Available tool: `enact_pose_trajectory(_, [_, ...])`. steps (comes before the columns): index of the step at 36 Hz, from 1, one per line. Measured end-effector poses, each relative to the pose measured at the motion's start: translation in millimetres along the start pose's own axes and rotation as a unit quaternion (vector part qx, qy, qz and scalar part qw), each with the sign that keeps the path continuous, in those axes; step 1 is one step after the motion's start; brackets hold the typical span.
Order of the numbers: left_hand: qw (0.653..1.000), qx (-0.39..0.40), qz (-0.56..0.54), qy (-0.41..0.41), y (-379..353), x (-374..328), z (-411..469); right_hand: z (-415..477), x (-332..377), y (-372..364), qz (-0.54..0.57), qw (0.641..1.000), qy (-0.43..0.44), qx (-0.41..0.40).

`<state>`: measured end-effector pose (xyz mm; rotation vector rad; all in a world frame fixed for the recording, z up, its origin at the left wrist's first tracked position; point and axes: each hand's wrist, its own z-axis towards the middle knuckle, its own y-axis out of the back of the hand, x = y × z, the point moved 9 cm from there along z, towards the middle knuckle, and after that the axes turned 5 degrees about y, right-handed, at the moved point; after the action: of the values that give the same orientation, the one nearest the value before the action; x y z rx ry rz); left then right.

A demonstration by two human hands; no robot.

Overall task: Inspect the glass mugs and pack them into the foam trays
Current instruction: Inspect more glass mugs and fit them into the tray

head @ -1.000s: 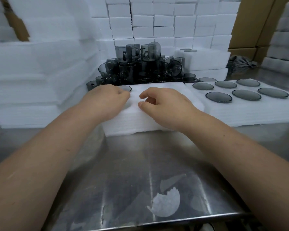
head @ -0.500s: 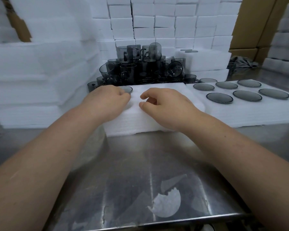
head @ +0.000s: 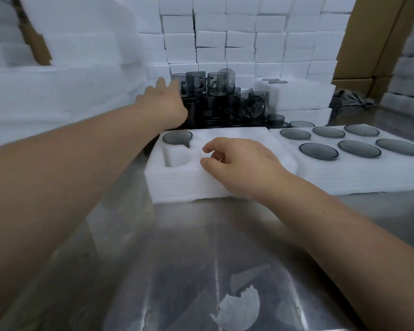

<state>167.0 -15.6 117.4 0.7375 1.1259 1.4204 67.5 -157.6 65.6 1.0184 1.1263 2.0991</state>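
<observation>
Glass mugs (head: pixel 225 101): heaped just behind the near foam tray (head: pixel 189 185), at its far edge; smoky grey, clear-walled, cylindrical, with loop handles; some upright, some tipped on their sides.
Packed mug (head: pixel 177 137): seated in the far-left pocket of that tray, round rim about level with the foam, handle slotted into a side notch.
Empty pocket (head: pixel 177 157): directly in front of the packed mug, at the tray's near-left corner; deep, rounded on one side.
Near foam tray: thick white slab, matte, finely layered along its sides, soft-looking.
Left hand (head: pixel 163 103): stretched beyond the tray's far-left corner to the left flank of the heap; fingers straight and spread, blurred, no grip discernible.
Right hand (head: pixel 239 163): resting on the tray's top, near the middle; fingers loosely curled, nothing held.
Step in hand: probably fetching the next mug for inspection.
Next move: likely closing round one top mug, lifting it clear without toppling its neighbours, checking the glass, then lowering it with the handle toward a notch.
Filled tray (head: pixel 368 173): just beside the near tray on the right; six grey rims flush in two rows.
Steel table (head: pixel 177 259): beneath the tray; brushed, reflective.
Foam blocks (head: pixel 239 44): stacked behind the heap; white, boxy.
</observation>
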Motion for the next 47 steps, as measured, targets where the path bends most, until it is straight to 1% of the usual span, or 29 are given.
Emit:
enact_pose_trajectory(4, [0.996, 0.047, 0.007, 0.074, -16.3, 25.2, 23.4, -0.8, 2.0, -0.6, -0.003, 1.0, 0.004, 0.003])
enact_pose_trajectory(6, [0.996, 0.069, 0.015, 0.062, -24.7, 25.9, 23.4, -1.3, 1.9, -0.4, 0.002, 1.0, 0.002, 0.003])
enact_pose_trajectory(7, [0.995, 0.087, 0.039, 0.041, -31.7, 22.8, 24.6, -1.5, 1.9, -0.4, 0.002, 1.0, 0.002, 0.003])
enact_pose_trajectory(9, [0.99, 0.108, 0.082, 0.03, -42.4, 24.6, 25.7, -1.7, 1.9, -0.5, 0.002, 1.0, 0.002, 0.004])
enact_pose_trajectory(11, [0.991, 0.093, 0.099, 0.009, -40.8, 22.6, 25.8, -1.6, 1.9, -0.7, 0.003, 1.0, 0.003, 0.005])
enact_pose_trajectory(13, [0.995, 0.073, 0.07, 0.024, -33.8, 23.6, 22.8, -1.5, 2.1, -0.6, 0.001, 1.0, 0.004, 0.004])
enact_pose_trajectory(15, [0.997, 0.059, 0.007, 0.05, -28.5, 24.8, 20.5, -1.4, 2.0, -0.4, -0.001, 1.0, 0.003, 0.003])
enact_pose_trajectory(17, [0.998, 0.038, 0.019, 0.04, -24.8, 21.9, 22.6, -1.4, 2.1, -0.9, -0.003, 1.0, 0.003, 0.004])
enact_pose_trajectory(18, [0.999, 0.005, -0.009, 0.035, -20.1, 22.9, 23.0, -1.4, 2.1, -0.9, -0.003, 1.0, 0.004, 0.005])
enact_pose_trajectory(19, [0.996, -0.034, -0.066, 0.04, -13.6, 27.3, 23.9, -1.4, 2.2, -0.9, -0.004, 1.0, 0.004, 0.005])
enact_pose_trajectory(20, [0.984, -0.069, -0.143, 0.076, -6.7, 37.6, 26.1, -1.3, 2.1, -0.8, -0.005, 1.0, 0.004, 0.005])
enact_pose_trajectory(21, [0.974, -0.112, -0.172, 0.093, 0.7, 43.4, 25.1, -1.1, 1.9, -0.7, -0.005, 1.0, 0.004, 0.005])
enact_pose_trajectory(23, [0.956, -0.15, -0.219, 0.127, 13.1, 48.2, 20.1, -0.7, 1.5, -0.5, -0.005, 1.0, 0.002, 0.006])
enact_pose_trajectory(24, [0.941, -0.166, -0.258, 0.142, 18.3, 50.2, 15.8, -0.6, 1.3, -0.3, -0.005, 1.0, 0.002, 0.006])
enact_pose_trajectory(26, [0.902, -0.215, -0.344, 0.148, 33.1, 48.7, 4.5, -0.4, 1.1, -0.4, -0.004, 1.0, 0.001, 0.006])
enact_pose_trajectory(28, [0.863, -0.239, -0.419, 0.147, 43.2, 47.8, -6.8, -0.4, 0.7, -0.8, -0.002, 1.0, 0.0, 0.007])
enact_pose_trajectory(29, [0.855, -0.25, -0.434, 0.136, 48.6, 45.3, -12.5, -0.3, 0.3, -0.9, 0.0, 1.0, -0.002, 0.007])
enact_pose_trajectory(31, [0.86, -0.263, -0.426, 0.102, 59.4, 35.6, -27.9, -0.6, -0.7, -0.8, 0.011, 1.0, -0.006, 0.001])
enact_pose_trajectory(32, [0.855, -0.263, -0.438, 0.087, 63.5, 31.5, -38.1, -0.9, -1.0, 0.0, 0.02, 1.0, -0.006, -0.006])
enact_pose_trajectory(34, [0.835, -0.247, -0.486, 0.078, 64.6, 28.2, -57.5, -0.6, -1.9, 2.5, 0.044, 0.999, -0.005, -0.023])
enact_pose_trajectory(38, [0.778, -0.169, -0.6, 0.076, 48.2, 23.8, -90.6, 0.2, -4.4, 5.3, 0.076, 0.996, -0.004, -0.05])
enact_pose_trajectory(40, [0.747, -0.139, -0.645, 0.082, 37.1, 22.8, -103.5, 0.5, -4.9, 7.1, 0.089, 0.994, -0.004, -0.062])
enact_pose_trajectory(41, [0.737, -0.125, -0.66, 0.081, 32.8, 21.3, -108.6, 0.5, -5.0, 8.3, 0.097, 0.993, -0.004, -0.069])
enact_pose_trajectory(43, [0.736, -0.113, -0.664, 0.073, 29.5, 19.9, -114.7, 0.4, -5.7, 10.8, 0.115, 0.99, -0.005, -0.081])
enact_pose_trajectory(47, [0.752, -0.107, -0.649, 0.044, 30.8, 21.0, -117.0, -0.5, -5.8, 12.9, 0.13, 0.987, -0.002, -0.093])
